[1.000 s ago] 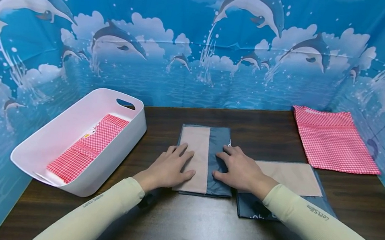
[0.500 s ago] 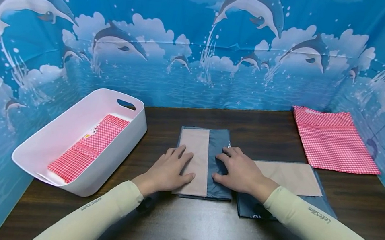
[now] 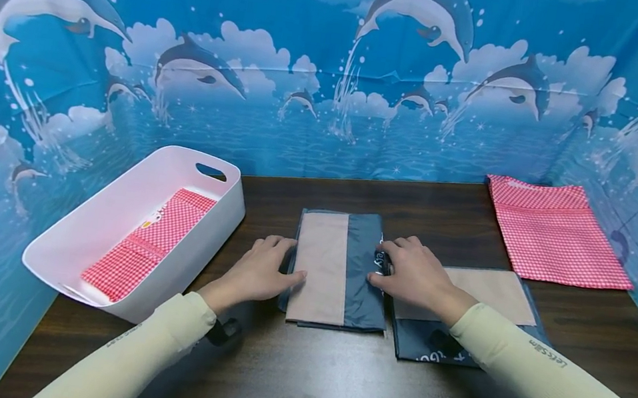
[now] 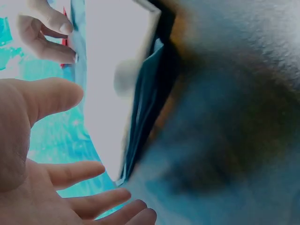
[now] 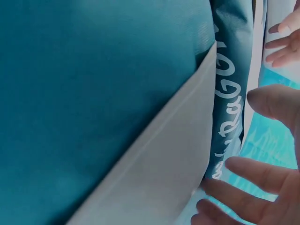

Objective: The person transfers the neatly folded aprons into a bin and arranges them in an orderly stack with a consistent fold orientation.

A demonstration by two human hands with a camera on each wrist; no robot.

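A folded dark blue-grey fabric bundle (image 3: 366, 272) with a beige panel lies on the table between both hands. My left hand (image 3: 258, 268) is at its left edge, thumb toward the top face. In the left wrist view its fingers are spread, and the bundle's layered edge (image 4: 145, 98) shows beside them. At the bundle's right edge my right hand (image 3: 414, 275) has thumb and fingers apart. White lettering (image 5: 228, 105) on the bundle's side shows in the right wrist view. Partly under the right wrist lies a second folded blue and beige fabric piece (image 3: 491, 292).
To the left stands a white plastic basket (image 3: 189, 269) holding a folded red checked cloth (image 3: 145, 250). Another red checked cloth (image 3: 556, 234) lies flat at the back right of the dark wood table (image 3: 330, 389). A dolphin-print curtain (image 3: 304, 130) hangs behind.
Both hands have moved apart, from resting on top of the bundle to its left and right edges. The bundle and other things have stayed in place.
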